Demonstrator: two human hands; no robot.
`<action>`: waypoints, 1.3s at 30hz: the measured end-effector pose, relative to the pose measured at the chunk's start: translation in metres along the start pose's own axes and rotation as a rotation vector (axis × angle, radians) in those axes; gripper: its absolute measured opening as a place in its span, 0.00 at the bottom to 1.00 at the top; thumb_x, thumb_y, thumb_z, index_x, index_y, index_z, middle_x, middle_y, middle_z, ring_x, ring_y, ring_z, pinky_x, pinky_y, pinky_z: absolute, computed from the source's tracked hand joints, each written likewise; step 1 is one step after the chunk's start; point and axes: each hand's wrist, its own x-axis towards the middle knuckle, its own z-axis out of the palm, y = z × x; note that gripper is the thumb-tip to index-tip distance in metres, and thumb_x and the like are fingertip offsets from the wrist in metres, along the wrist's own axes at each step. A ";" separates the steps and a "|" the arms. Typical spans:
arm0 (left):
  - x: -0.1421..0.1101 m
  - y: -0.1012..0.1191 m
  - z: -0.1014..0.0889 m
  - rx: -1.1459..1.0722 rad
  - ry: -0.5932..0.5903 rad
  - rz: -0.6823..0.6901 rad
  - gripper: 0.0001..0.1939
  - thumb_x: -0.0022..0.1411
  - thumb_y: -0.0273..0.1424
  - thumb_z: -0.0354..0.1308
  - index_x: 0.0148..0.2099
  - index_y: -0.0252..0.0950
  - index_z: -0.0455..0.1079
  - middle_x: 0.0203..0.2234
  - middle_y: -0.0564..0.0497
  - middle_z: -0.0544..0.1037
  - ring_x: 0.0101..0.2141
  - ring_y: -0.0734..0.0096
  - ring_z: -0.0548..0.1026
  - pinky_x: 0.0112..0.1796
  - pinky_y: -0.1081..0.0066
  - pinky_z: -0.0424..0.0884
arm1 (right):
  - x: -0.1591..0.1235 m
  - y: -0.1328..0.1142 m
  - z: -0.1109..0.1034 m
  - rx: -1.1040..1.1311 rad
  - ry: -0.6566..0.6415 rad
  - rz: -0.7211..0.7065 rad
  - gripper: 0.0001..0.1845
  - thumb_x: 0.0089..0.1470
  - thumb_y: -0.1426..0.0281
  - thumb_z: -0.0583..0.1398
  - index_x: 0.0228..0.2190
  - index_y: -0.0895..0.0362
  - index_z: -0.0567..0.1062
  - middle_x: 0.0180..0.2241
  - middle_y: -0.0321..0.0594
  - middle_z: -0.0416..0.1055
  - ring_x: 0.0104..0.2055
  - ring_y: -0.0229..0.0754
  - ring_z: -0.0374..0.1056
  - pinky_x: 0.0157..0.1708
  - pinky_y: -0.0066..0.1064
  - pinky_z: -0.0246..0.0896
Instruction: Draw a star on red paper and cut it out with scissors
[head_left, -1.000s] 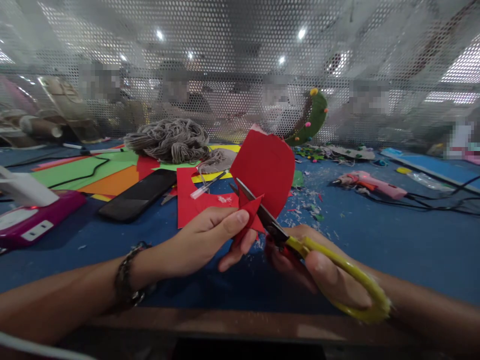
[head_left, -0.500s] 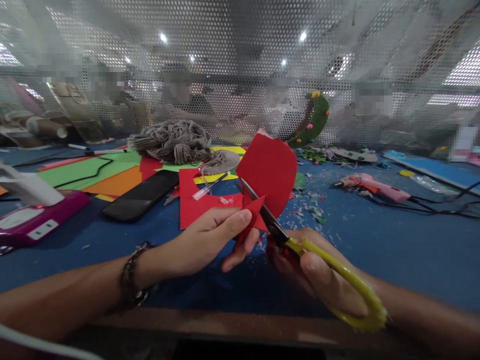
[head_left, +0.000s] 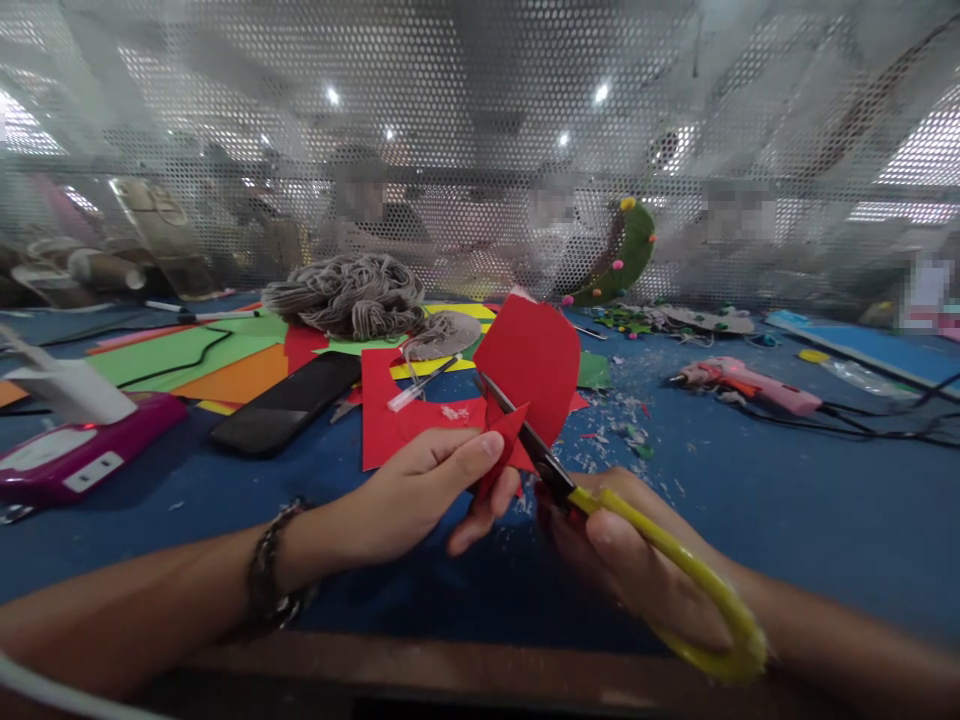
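Observation:
My left hand (head_left: 442,480) pinches a piece of red paper (head_left: 529,360) between thumb and fingers, with a pointed flap folded up near the thumb. The larger rounded part of the paper stands up beyond the fingers. My right hand (head_left: 630,540) is closed around the yellow-handled scissors (head_left: 551,465), thumb through the big loop. Their dark blades point up and left and lie across the red paper at the flap. A cut red sheet (head_left: 379,420) with a curved edge lies on the table just behind my left hand.
Grey yarn (head_left: 345,295), a black phone (head_left: 289,405), coloured paper (head_left: 180,355) and a purple power strip (head_left: 90,445) occupy the left. A pink glue gun (head_left: 750,385) with cords lies right. Scraps litter the blue table (head_left: 750,500). Behind stands a perforated screen (head_left: 465,100).
The view has tilted slightly, so the table things sit lower. The scissor blades look a little closer together on the red paper. Both hands keep their hold.

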 end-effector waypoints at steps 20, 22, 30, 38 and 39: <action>0.001 0.000 -0.003 0.050 0.081 0.031 0.21 0.59 0.39 0.43 0.18 0.35 0.58 0.07 0.59 0.58 0.10 0.83 0.55 0.14 0.79 0.52 | 0.003 0.000 -0.001 -0.116 0.071 0.048 0.27 0.55 0.50 0.41 0.16 0.57 0.55 0.11 0.29 0.49 0.14 0.28 0.44 0.13 0.23 0.37; 0.001 -0.001 -0.004 0.049 0.107 0.042 0.21 0.58 0.39 0.44 0.17 0.35 0.58 0.07 0.59 0.57 0.10 0.83 0.54 0.13 0.79 0.51 | 0.003 0.000 -0.001 -0.138 0.083 0.075 0.28 0.54 0.50 0.41 0.16 0.57 0.54 0.11 0.29 0.49 0.14 0.27 0.44 0.13 0.22 0.37; 0.003 -0.004 -0.008 -0.107 0.144 0.011 0.19 0.54 0.39 0.50 0.18 0.34 0.66 0.07 0.56 0.64 0.09 0.83 0.59 0.10 0.82 0.52 | 0.003 -0.003 -0.005 -0.204 0.094 0.142 0.28 0.55 0.50 0.40 0.15 0.57 0.53 0.11 0.29 0.49 0.14 0.28 0.44 0.14 0.23 0.38; 0.007 -0.004 -0.012 0.076 0.347 0.053 0.16 0.56 0.35 0.49 0.20 0.33 0.66 0.12 0.56 0.70 0.09 0.84 0.62 0.12 0.81 0.57 | 0.006 -0.004 -0.014 -0.286 0.130 0.117 0.27 0.55 0.50 0.41 0.15 0.57 0.51 0.12 0.28 0.46 0.15 0.28 0.44 0.15 0.23 0.40; 0.008 -0.004 -0.013 0.132 0.410 0.072 0.17 0.57 0.33 0.48 0.19 0.33 0.65 0.12 0.56 0.70 0.09 0.85 0.62 0.13 0.81 0.58 | 0.007 -0.004 -0.016 -0.303 0.142 0.126 0.28 0.54 0.50 0.41 0.15 0.57 0.51 0.12 0.28 0.46 0.15 0.28 0.44 0.15 0.23 0.39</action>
